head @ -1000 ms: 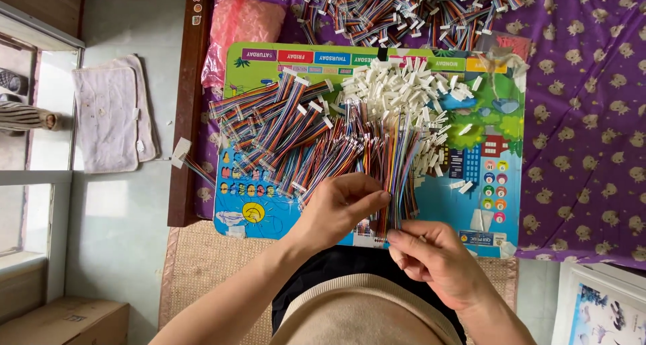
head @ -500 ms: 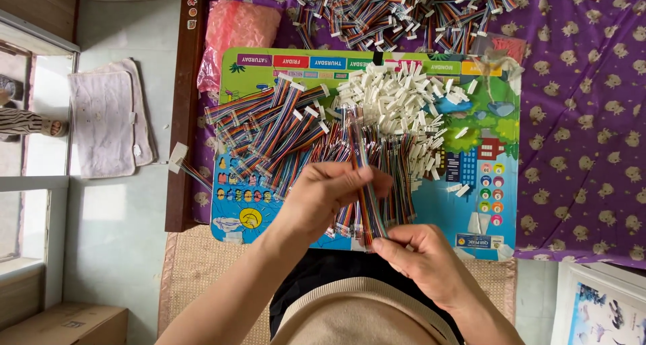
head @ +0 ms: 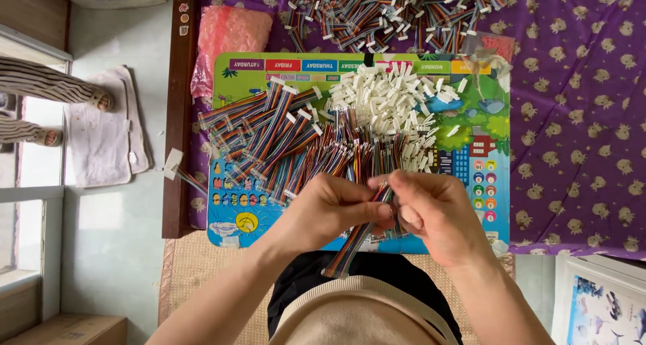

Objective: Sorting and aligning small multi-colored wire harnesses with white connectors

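My left hand (head: 333,209) and my right hand (head: 431,214) meet over the near edge of a colourful printed board (head: 457,163). Together they pinch a flat multicoloured ribbon cable (head: 351,245), which hangs down from my fingers toward my lap. On the board lies a spread of similar ribbon cables (head: 282,140). Beside them, further back, sits a heap of small white plastic connectors (head: 390,102). My fingers hide the upper end of the held cable.
More ribbon cables with white ends (head: 390,12) are piled on the purple patterned cloth (head: 579,129) beyond the board. A pink plastic bag (head: 225,39) lies at the board's far left corner. A person's striped legs (head: 47,92) stand on the floor at left.
Both hands have come closer together and shifted slightly right. The cable that my right hand drew from the spread is now held by both hands, its free end hanging toward my lap.
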